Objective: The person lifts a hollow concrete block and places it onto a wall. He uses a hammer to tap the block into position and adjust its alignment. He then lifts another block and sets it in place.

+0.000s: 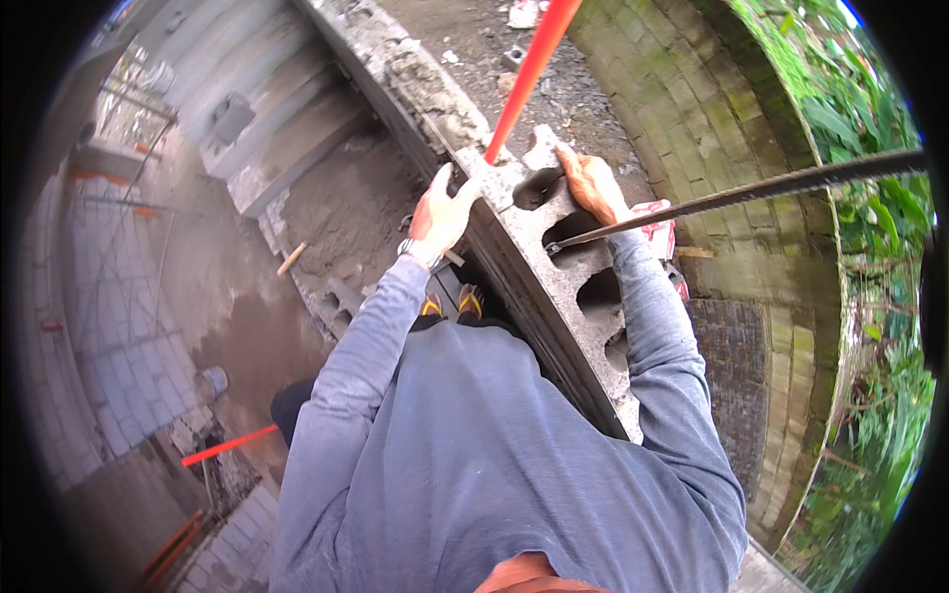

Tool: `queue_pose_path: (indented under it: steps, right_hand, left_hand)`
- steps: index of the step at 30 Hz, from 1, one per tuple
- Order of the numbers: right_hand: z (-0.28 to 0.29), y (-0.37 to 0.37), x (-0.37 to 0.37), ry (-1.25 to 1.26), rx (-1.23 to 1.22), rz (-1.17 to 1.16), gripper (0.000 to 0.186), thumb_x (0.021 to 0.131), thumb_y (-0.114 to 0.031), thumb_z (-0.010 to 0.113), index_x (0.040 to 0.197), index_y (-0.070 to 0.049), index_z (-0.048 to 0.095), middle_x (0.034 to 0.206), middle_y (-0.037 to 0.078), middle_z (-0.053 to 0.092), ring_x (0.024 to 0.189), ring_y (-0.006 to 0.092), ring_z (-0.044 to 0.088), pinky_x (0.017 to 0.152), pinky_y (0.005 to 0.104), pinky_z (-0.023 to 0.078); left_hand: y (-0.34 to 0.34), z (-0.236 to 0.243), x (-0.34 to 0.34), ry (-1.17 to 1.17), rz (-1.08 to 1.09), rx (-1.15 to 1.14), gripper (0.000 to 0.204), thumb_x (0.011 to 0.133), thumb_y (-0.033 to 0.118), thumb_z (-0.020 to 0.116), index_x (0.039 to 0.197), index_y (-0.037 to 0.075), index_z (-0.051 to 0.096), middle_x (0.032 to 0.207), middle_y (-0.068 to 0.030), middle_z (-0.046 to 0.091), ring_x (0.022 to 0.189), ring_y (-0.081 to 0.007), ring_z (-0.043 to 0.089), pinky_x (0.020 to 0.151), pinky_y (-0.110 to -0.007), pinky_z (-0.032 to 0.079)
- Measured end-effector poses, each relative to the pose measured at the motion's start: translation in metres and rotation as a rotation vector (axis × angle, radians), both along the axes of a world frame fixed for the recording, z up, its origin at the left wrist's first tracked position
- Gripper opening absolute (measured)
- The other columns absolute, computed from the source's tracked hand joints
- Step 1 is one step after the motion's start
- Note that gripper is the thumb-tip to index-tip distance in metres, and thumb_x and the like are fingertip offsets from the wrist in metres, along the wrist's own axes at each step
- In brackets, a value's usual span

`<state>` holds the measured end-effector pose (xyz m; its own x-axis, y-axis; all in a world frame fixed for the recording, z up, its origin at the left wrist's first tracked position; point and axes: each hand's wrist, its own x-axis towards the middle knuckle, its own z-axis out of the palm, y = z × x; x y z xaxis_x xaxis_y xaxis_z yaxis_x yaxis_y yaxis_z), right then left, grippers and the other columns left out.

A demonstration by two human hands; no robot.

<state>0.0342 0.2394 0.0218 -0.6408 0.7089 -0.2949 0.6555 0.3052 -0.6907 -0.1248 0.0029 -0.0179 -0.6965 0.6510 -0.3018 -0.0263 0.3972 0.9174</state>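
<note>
A grey hollow concrete block (506, 188) lies on top of a wall, its cavities facing up. My left hand (441, 219), with a wristwatch (411, 247) behind it, grips the block's left edge, thumb over the top. On the opposite side my right hand (593, 188) is closed over the block's right edge, near its far end. A ribbed steel bar (732, 203) rises from a cavity and passes over my right wrist. Just beyond my left hand, an orange pole (529, 84) meets the wall top.
Rough mortar (425, 84) covers the wall farther on. Concrete steps (267, 128) and a sand heap (341, 203) lie left; a bucket (212, 381) stands below them. A mossy block wall (692, 109) curves along the right, with green plants (860, 128) behind. My sandalled feet (471, 300) show below.
</note>
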Motion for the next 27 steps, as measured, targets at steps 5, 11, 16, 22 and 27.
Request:
queue_pose_path:
  steps: [5,11,16,22,27]
  right_hand:
    - [0.002,-0.001,0.004,0.024,0.068,0.069,0.068,0.101,-0.059,0.046,0.103,0.003,0.072,0.088,0.024,0.072,0.087,0.0301,0.069,0.083,0.0411,0.051]
    - [-0.013,0.002,0.003,0.033,0.152,0.070,0.066,0.101,-0.060,0.043,0.103,-0.001,0.073,0.094,0.030,0.069,0.093,0.0450,0.069,0.084,0.0454,0.050]
    - [-0.006,0.003,0.001,-0.002,0.156,0.074,0.065,0.101,-0.059,0.042,0.105,-0.002,0.073,0.095,0.031,0.067,0.096,0.0470,0.067,0.085,0.0468,0.050]
    - [-0.001,0.001,0.003,-0.021,0.200,0.080,0.069,0.101,-0.060,0.042,0.097,0.004,0.069,0.083,0.029,0.067,0.080,0.0380,0.067,0.078,0.0453,0.050]
    - [0.007,0.003,-0.002,-0.100,0.083,0.079,0.072,0.099,-0.062,0.042,0.100,0.004,0.070,0.096,0.029,0.070,0.100,0.0399,0.068,0.090,0.0438,0.049]
  left_hand:
    - [0.006,-0.003,0.004,0.044,-0.055,-0.043,0.084,0.092,0.053,0.064,0.149,-0.003,0.040,0.141,-0.0261,0.055,0.120,-0.0305,0.060,0.094,-0.037,0.050]
    - [0.003,-0.005,0.006,0.105,-0.054,-0.024,0.082,0.093,0.056,0.060,0.146,-0.005,0.043,0.138,-0.0249,0.057,0.119,-0.0301,0.057,0.099,-0.036,0.046]
    - [0.000,-0.011,0.003,-0.108,0.070,0.184,0.067,0.098,0.050,0.054,0.141,-0.002,0.051,0.139,-0.0243,0.058,0.127,-0.0344,0.058,0.107,-0.035,0.043]
    - [-0.017,-0.048,-0.004,-0.596,0.335,0.166,0.051,0.104,0.044,0.050,0.140,0.008,0.052,0.145,-0.0143,0.054,0.128,-0.0351,0.055,0.100,-0.049,0.049]
    - [0.005,-0.088,-0.009,-0.555,0.360,0.218,0.052,0.104,0.041,0.049,0.142,0.006,0.050,0.150,-0.0154,0.050,0.139,-0.0391,0.045,0.109,-0.051,0.041]
